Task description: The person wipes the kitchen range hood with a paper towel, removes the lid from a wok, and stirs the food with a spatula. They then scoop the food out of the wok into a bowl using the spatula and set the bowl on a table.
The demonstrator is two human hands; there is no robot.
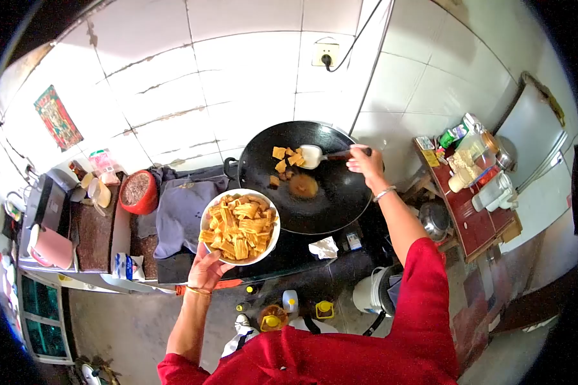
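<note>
My left hand [207, 269] is closed on the lower rim of a white bowl [275, 236], held in front of the wok. Golden-brown, ridged, folded food pieces [241, 224] fill the bowl. In my right hand [366, 165] is the dark handle of a wok spatula [311, 156], its pale metal head resting over the wok's far inner side. The large black wok [340, 205] contains a few similar brown pieces [280, 153] left of the spatula head. A small pool of brownish liquid [303, 186] lies at the bottom.
Left of the wok are a grey cloth [189, 208] and a red bowl [139, 192]. A crumpled white tissue [324, 248] lies on the front ledge. Jars and packets crowd a red side table [459, 205] at right. Bottles and a white bucket [368, 294] stand on the floor.
</note>
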